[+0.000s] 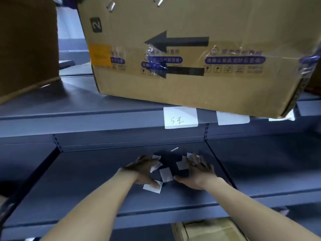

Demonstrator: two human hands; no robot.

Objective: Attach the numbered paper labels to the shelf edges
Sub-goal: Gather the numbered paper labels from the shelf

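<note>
left hand [145, 171]: flat-ish on the middle shelf [86, 180], fingers spread and loose over the left side of the paper pile. The thumb end looks like it's pinning one slip [152, 186] at the near edge, not really gripping it.

right hand [198, 173]: same deal on the right side, fingers released and splayed, a couple of slips poking out from under the fingertips. Can't tell if anything is actually pinched.

loose labels [166, 174]: small white squares scattered between and under both hands, well back from the shelf's front lip. Too blurry to read any numbers.

already stuck: one label with handwriting [180, 117] on the upper shelf edge [86, 124], another blank-looking one [232, 118] just to its right, both tucked right under the big cardboard box [191, 49].

step, my guess: herding the slips together to pick the next one.

how I'd do it: sweep both hands inward so the pile bunches up, then lift a single slip by a corner instead of grabbing a clump.

watch out: thin paper on smooth metal slides, so press lightly and drag one toward the near edge to get a fingertip under it.

placement: check the number first, then line it up with the ones already up there.
</note>
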